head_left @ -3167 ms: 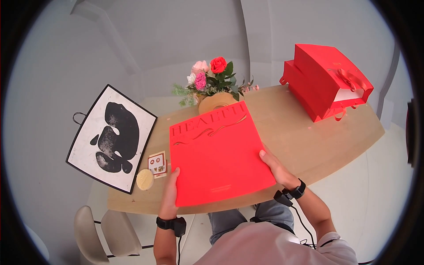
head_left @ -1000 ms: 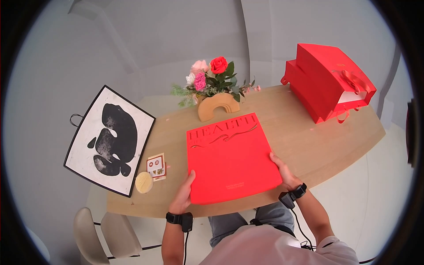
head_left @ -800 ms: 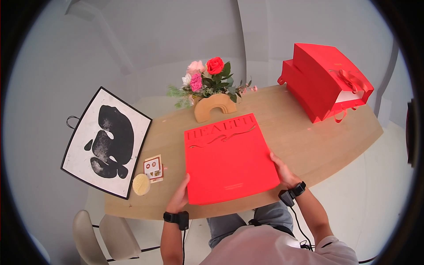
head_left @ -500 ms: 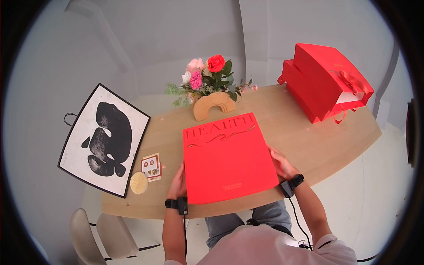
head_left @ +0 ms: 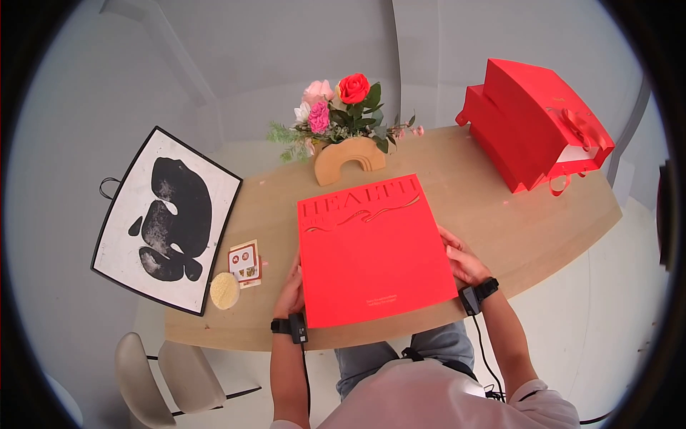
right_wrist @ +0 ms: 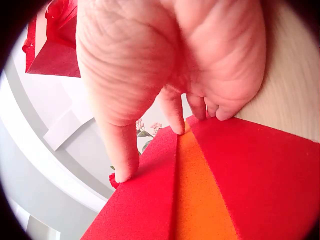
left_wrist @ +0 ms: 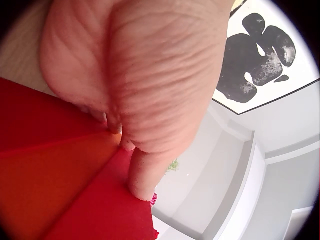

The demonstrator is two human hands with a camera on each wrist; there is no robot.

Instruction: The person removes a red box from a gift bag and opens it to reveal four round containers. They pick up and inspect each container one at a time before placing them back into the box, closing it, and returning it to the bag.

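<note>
A large square red box (head_left: 375,250) marked HEALTH lies face up at the table's front edge. My left hand (head_left: 290,289) is at its left side and my right hand (head_left: 463,261) at its right. In the left wrist view, the left hand (left_wrist: 145,75) touches the box side (left_wrist: 110,200) with thumb and fingertips. The right wrist view has the right hand (right_wrist: 170,65) likewise touching the side (right_wrist: 145,200), its thumb extended. An orange band (left_wrist: 55,180) shows between red parts of the side, and the same band (right_wrist: 202,190) appears on the right.
Flowers (head_left: 354,89) stand in a tan arched vase (head_left: 332,161) behind the box. A red bag (head_left: 522,129) with ribbons is on the table's (head_left: 536,229) right. On the left are a framed picture (head_left: 168,222), small cards (head_left: 244,263) and a round yellowish object (head_left: 224,290).
The box has come down toward the table and shifted right from its earliest position. Both thumbs have left its top edges, and the hands are now lower against its sides.
</note>
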